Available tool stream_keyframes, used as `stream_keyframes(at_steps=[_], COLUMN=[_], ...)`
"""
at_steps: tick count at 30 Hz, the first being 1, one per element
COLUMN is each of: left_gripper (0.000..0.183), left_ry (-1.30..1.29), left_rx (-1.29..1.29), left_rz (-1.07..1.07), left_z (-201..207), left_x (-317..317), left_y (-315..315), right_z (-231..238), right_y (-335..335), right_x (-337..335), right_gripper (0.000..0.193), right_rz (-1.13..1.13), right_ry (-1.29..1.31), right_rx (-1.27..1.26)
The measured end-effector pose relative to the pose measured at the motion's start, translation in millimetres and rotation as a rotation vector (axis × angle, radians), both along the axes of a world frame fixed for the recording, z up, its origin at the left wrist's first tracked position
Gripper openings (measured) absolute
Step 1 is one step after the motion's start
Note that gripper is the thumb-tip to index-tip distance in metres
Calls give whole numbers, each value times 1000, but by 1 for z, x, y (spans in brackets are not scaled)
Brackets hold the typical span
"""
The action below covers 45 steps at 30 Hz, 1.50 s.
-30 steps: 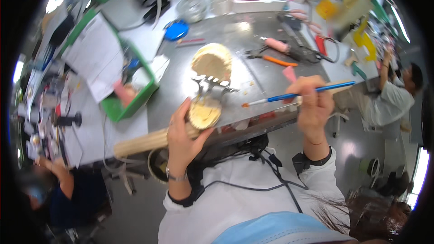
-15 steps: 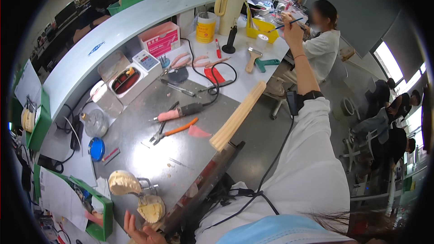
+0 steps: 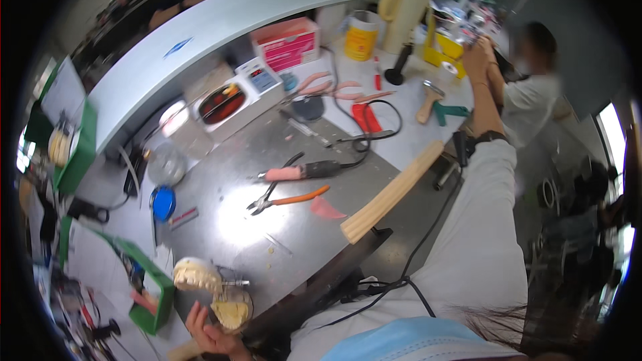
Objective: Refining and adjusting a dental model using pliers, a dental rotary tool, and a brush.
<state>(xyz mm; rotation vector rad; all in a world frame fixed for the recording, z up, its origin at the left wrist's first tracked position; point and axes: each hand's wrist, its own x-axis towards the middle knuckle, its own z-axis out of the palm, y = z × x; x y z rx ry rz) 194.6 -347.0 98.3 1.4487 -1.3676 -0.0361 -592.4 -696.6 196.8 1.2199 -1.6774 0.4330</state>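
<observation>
My right arm reaches far out to the upper right. My right hand (image 3: pixel 476 57) is over the bench beside the yellow bin (image 3: pixel 443 53), close to the seated co-worker. Its fingers are smeared and overlap what lies behind, so what they hold cannot be made out. Near the bottom, my left hand (image 3: pixel 212 335) is loosely spread with nothing in it, right by the lower half of a dental articulator. That articulator carries an upper plaster tooth model (image 3: pixel 197 274) and a lower yellowish plaster model (image 3: pixel 231 313), standing opened on the metal bench top.
Pliers with orange handles (image 3: pixel 294 198), a pink-gripped handpiece with a cable (image 3: pixel 301 171) and a pink wax piece (image 3: pixel 326 208) lie mid-bench. A wooden bench peg (image 3: pixel 391 194) juts from the front edge. Behind stand a wax heater (image 3: pixel 224 105), a pink box (image 3: pixel 287 43) and a jug (image 3: pixel 406 10).
The view has swung, shifting the bench rightward in the picture. My right hand has come down toward the yellow bin; the blue-handled stick it held no longer shows clearly. My left hand stays beside the models.
</observation>
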Motion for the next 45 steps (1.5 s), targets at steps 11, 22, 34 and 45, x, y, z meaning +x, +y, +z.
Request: stream_keyframes(at_steps=[11,22,34,45], left_gripper=[16,44,12,19], left_ry=[-98,-77,-111,315], left_rx=[-99,-72,44,389], left_rz=[140,22,-685,-551], left_z=[62,46,64,62], left_x=[-14,-8,-65,-88], left_y=[5,6,25,23], right_z=[-85,-15,-34,-4], right_y=[-19,203,255,324], right_x=[57,401,436,516], right_gripper=[31,15,11,12], right_rz=[309,1116,946,1505], right_ry=[-56,-646,-658,-612], right_rx=[429,836,555,750])
